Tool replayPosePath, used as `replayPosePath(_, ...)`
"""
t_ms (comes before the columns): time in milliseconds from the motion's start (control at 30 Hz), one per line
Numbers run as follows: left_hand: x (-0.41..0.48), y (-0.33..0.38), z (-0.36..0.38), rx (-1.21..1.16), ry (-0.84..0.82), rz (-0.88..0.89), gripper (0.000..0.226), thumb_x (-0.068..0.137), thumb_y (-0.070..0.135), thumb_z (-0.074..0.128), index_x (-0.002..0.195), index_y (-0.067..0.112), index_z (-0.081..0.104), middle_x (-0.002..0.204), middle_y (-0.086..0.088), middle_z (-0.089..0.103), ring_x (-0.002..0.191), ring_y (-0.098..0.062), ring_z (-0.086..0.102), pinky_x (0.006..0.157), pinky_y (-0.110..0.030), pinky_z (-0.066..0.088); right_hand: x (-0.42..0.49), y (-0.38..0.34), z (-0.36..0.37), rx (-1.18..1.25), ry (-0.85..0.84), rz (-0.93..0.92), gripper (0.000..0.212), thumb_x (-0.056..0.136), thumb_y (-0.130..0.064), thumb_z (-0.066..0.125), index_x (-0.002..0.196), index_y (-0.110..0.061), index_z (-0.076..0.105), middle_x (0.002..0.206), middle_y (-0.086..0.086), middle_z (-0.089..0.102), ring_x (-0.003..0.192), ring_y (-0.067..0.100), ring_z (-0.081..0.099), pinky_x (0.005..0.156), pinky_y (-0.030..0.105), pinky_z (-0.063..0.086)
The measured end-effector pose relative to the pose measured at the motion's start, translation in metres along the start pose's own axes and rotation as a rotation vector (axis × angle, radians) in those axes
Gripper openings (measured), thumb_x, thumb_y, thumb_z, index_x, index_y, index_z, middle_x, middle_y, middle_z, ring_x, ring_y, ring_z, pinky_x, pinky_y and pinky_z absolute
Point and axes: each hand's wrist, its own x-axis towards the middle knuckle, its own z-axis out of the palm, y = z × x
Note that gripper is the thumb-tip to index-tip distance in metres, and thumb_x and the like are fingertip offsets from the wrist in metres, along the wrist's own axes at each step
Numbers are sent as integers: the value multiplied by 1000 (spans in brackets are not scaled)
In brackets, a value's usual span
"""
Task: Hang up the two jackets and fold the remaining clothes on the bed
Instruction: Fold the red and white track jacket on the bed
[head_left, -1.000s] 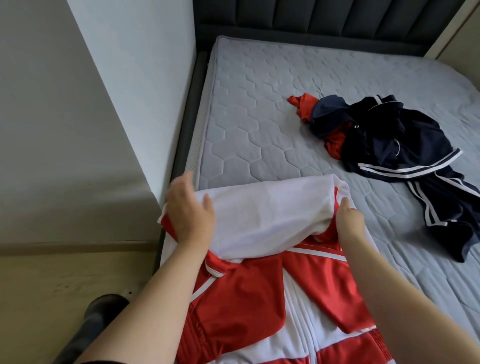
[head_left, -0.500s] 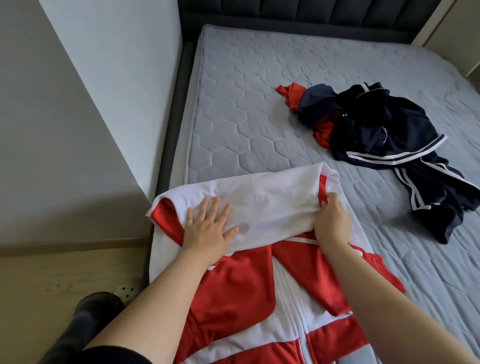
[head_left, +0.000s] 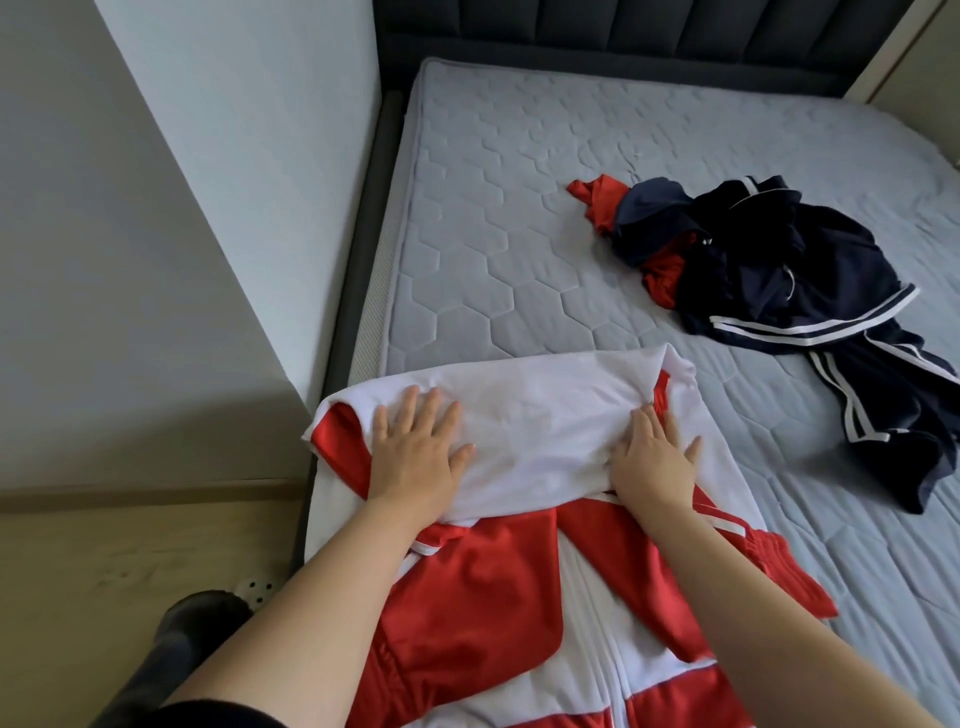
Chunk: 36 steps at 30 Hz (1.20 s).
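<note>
A red and white jacket (head_left: 540, 587) lies at the near corner of the bed, zip side up, its upper part folded over so a white panel faces up. My left hand (head_left: 418, 452) lies flat on that white panel at the left, fingers spread. My right hand (head_left: 652, 457) presses flat on the panel's right side, fingers apart. Neither hand grips the cloth. Farther right on the mattress sits a heap of navy clothes with white stripes (head_left: 810, 312), with red cloth (head_left: 597, 200) sticking out at its left.
The grey quilted mattress (head_left: 493, 249) has a dark padded headboard (head_left: 623, 36) behind it. A pale wall corner (head_left: 208, 208) stands close on the left, beside the bed frame. Wooden floor (head_left: 104, 571) and a dark shoe (head_left: 197, 629) show at the lower left.
My left hand came down from above the fold and now lies flat on the white panel. My right hand let go of the fold's edge and flattened out on the cloth.
</note>
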Motion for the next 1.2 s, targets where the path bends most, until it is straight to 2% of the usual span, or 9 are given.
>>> replayPosePath(167, 25, -17, -23, 46, -60, -36, 72, 94, 54, 35, 151, 27, 1, 159, -1, -2, 145, -25, -12, 114, -52, -3, 17, -50, -20, 98, 150, -206, 60, 80, 1, 43, 139, -6, 36, 152, 16, 24, 141, 30, 16, 116, 39, 6)
replayPosePath(267, 46, -27, -40, 8, -168, -46, 91, 86, 58, 52, 151, 23, 0, 158, -6, 12, 146, -25, -3, 114, -53, -2, 45, -79, -27, -7, -56, -385, 73, 82, -1, 46, 148, -16, 19, 158, 7, 5, 146, 23, -2, 117, 39, -3)
replayPosePath(333, 57, -31, -50, -27, -240, -37, 99, 79, 55, 64, 150, 20, 3, 151, -7, 32, 142, -27, 21, 113, -53, 9, 64, -86, -31, -149, -262, -471, 77, 87, -15, 52, 150, -21, 9, 159, 4, 3, 146, 23, -7, 116, 45, -8)
replayPosePath(433, 64, -36, -62, -16, -324, -12, 78, 75, 40, 73, 138, 16, 33, 133, -5, 52, 123, -27, 47, 100, -39, 36, 86, -83, -38, -317, -476, -444, 78, 88, -38, 57, 149, -22, 13, 154, 4, 24, 144, 25, 13, 113, 53, -2)
replayPosePath(533, 64, -40, -75, 53, -364, -10, 45, 76, 32, 75, 112, 14, 54, 117, -6, 59, 108, -27, 56, 81, -34, 45, 95, -75, -53, -477, -487, -377, 55, 83, -29, 64, 133, -19, 42, 133, 2, 50, 128, 24, 41, 111, 49, 13)
replayPosePath(700, 63, -34, -112, 185, -132, -34, 27, 83, 23, 67, 108, 14, 63, 112, -8, 64, 107, -30, 60, 79, -34, 47, 95, -69, -86, -535, -184, -407, 12, 82, -19, 58, 94, -21, 57, 108, 2, 63, 104, 26, 55, 82, 28, 30)
replayPosePath(867, 57, -27, -153, 136, 217, -22, 18, 87, 5, 49, 102, 9, 57, 105, -15, 63, 98, -36, 59, 65, -31, 33, 87, -68, -126, -357, 269, -464, 14, 73, -5, 58, 85, -10, 54, 91, 12, 64, 89, 33, 58, 80, 36, 28)
replayPosePath(1067, -12, -17, -138, 168, 188, 170, 22, 83, 4, 49, 102, 8, 59, 102, -13, 62, 98, -33, 57, 65, -32, 27, 29, -32, -127, -135, 364, -552, 17, 58, 9, 58, 72, 1, 54, 68, 21, 58, 68, 38, 57, 72, 44, 34)
replayPosePath(1200, -61, -14, -101, 86, 104, 313, 24, 82, 2, 46, 100, 9, 61, 101, -12, 62, 100, -32, 56, 77, -35, 37, -22, 7, -110, -107, 420, -683, 33, 39, 11, 71, 64, -1, 54, 55, 14, 53, 52, 32, 54, 61, 41, 42)
